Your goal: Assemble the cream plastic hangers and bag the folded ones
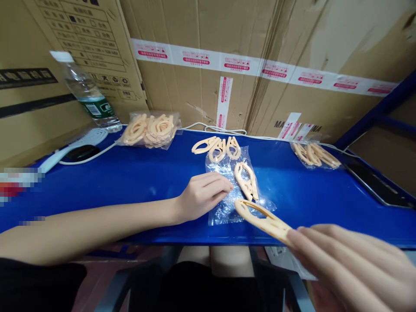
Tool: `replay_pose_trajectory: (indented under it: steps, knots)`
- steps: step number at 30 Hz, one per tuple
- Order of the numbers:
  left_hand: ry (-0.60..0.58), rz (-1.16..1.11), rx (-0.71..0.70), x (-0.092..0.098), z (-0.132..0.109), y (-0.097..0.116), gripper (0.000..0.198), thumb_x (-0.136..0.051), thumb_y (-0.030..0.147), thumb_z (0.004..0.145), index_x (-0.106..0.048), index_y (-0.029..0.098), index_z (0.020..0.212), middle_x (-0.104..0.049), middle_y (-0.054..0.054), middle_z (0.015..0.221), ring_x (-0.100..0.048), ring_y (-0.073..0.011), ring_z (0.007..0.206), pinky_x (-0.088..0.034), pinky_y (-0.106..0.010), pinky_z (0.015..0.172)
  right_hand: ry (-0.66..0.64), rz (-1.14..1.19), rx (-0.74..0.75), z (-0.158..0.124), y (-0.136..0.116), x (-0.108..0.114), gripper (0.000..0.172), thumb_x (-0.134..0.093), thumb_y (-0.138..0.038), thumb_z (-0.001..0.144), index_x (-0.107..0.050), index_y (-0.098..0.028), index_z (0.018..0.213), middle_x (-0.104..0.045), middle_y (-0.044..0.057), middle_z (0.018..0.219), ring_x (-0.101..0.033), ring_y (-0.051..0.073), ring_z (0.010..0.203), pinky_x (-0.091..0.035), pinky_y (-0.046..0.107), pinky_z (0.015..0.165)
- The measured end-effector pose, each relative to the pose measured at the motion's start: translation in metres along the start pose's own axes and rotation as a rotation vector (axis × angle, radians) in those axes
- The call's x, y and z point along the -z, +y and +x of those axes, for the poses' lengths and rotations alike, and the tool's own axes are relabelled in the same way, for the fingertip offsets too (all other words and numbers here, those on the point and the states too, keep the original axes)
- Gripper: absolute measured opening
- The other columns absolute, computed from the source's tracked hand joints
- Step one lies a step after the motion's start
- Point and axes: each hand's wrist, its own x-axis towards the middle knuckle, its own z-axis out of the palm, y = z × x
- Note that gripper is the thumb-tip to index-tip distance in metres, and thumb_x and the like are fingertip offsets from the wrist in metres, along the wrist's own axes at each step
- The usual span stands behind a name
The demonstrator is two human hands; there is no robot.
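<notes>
My right hand [354, 264] grips one end of a beige folding clothes hanger [264, 223], folded up and held over the table's front edge. My left hand [204, 195] lies over the left side of a clear plastic bag [224, 212], its fingers curled together; whether they pinch the film is hidden. On the bag's right part rests another folded hanger [246, 181]. Several more lie at the bag's far end, among them a hanger [204, 145] pointing left and an upright-lying hanger [233, 148].
A filled bag of hangers [149, 130] lies back left, another bag [315, 155] back right. Behind the blue table [146, 182] stand cardboard boxes [182, 95]. A water bottle [87, 95], a white-handled object [87, 138], a black mouse-like object [82, 152] and a phone [378, 182] flank the sides.
</notes>
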Motion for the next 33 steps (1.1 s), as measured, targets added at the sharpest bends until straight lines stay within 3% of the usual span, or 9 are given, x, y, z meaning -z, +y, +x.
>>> replay_pose_trajectory:
  steps: [1,3,6,9,13,16,22,29,33]
  knots:
    - [0.011,-0.005,-0.004,0.000,0.000,0.000,0.014,-0.057,0.004,0.095,-0.065,0.016,0.092,-0.076,-0.005,0.089,-0.073,-0.0140,0.084,-0.061,-0.027,0.076,-0.067,0.007,0.100,0.002,-0.005,-0.006,0.034,-0.051,-0.022,0.095,-0.073,-0.018,0.121,-0.077,0.011,0.113,-0.069,0.027,0.105,-0.060,0.040,0.074]
    - [0.018,-0.014,-0.013,-0.001,0.000,0.001,0.013,-0.059,0.004,0.095,-0.065,0.016,0.093,-0.076,-0.005,0.090,-0.073,-0.0143,0.085,-0.061,-0.027,0.077,-0.173,0.010,0.162,0.008,-0.009,-0.024,0.037,-0.044,-0.017,0.096,-0.072,-0.013,0.120,-0.077,0.016,0.110,-0.069,0.030,0.102,-0.060,0.043,0.071]
    - [0.012,-0.020,-0.030,-0.001,-0.002,0.003,0.012,-0.062,0.004,0.093,-0.066,0.015,0.095,-0.076,-0.006,0.092,-0.073,-0.0157,0.087,-0.062,-0.029,0.080,-0.181,-0.055,0.209,0.023,-0.010,-0.061,0.027,-0.050,-0.010,0.095,-0.072,-0.005,0.110,-0.076,0.019,0.094,-0.073,0.029,0.087,-0.060,0.039,0.065]
    - [-0.003,-0.009,-0.046,-0.002,-0.003,0.003,0.012,-0.062,0.004,0.094,-0.066,0.014,0.098,-0.076,-0.007,0.093,-0.072,-0.0163,0.089,-0.062,-0.030,0.083,-0.151,-0.110,0.240,0.034,-0.009,-0.099,0.025,-0.049,-0.005,0.096,-0.071,-0.001,0.108,-0.076,0.022,0.097,-0.074,0.027,0.088,-0.063,0.038,0.069]
    - [-0.024,-0.003,-0.071,-0.001,-0.005,0.003,0.013,-0.059,0.003,0.093,-0.067,0.012,0.098,-0.076,-0.009,0.094,-0.072,-0.0179,0.091,-0.062,-0.031,0.084,-0.187,-0.097,0.156,0.040,-0.008,-0.127,0.024,-0.047,-0.006,0.099,-0.071,-0.003,0.104,-0.075,0.018,0.093,-0.073,0.025,0.084,-0.064,0.036,0.075]
    - [-0.024,0.003,-0.081,0.000,-0.004,0.004,0.012,-0.060,0.003,0.093,-0.066,0.012,0.098,-0.076,-0.010,0.093,-0.073,-0.0185,0.091,-0.062,-0.031,0.084,-0.282,-0.057,0.089,0.040,-0.009,-0.126,0.025,-0.046,-0.009,0.101,-0.070,-0.005,0.107,-0.074,0.017,0.096,-0.072,0.024,0.084,-0.063,0.038,0.081]
    - [-0.018,-0.009,-0.043,-0.001,-0.002,0.005,0.016,-0.055,0.002,0.095,-0.065,0.014,0.094,-0.075,-0.007,0.090,-0.073,-0.0170,0.087,-0.062,-0.029,0.081,-0.344,0.053,0.085,0.038,-0.016,-0.111,0.036,-0.048,-0.013,0.101,-0.059,-0.009,0.136,-0.070,0.022,0.121,-0.067,0.030,0.115,-0.058,0.046,0.097]
    - [-0.039,-0.034,-0.095,0.000,-0.002,0.006,0.014,-0.055,0.003,0.095,-0.064,0.012,0.098,-0.074,-0.010,0.091,-0.071,-0.0191,0.088,-0.062,-0.032,0.082,-0.375,0.129,0.119,0.037,-0.006,-0.129,0.025,-0.049,-0.011,0.100,-0.067,-0.003,0.116,-0.071,0.021,0.110,-0.070,0.029,0.105,-0.059,0.040,0.094]
    - [-0.057,-0.031,-0.082,0.002,-0.002,0.005,0.014,-0.054,0.002,0.095,-0.064,0.012,0.096,-0.074,-0.010,0.092,-0.071,-0.0192,0.088,-0.062,-0.032,0.081,-0.405,0.165,0.139,0.044,-0.003,-0.110,0.025,-0.047,-0.011,0.100,-0.066,-0.005,0.115,-0.071,0.021,0.112,-0.069,0.029,0.106,-0.059,0.040,0.090]
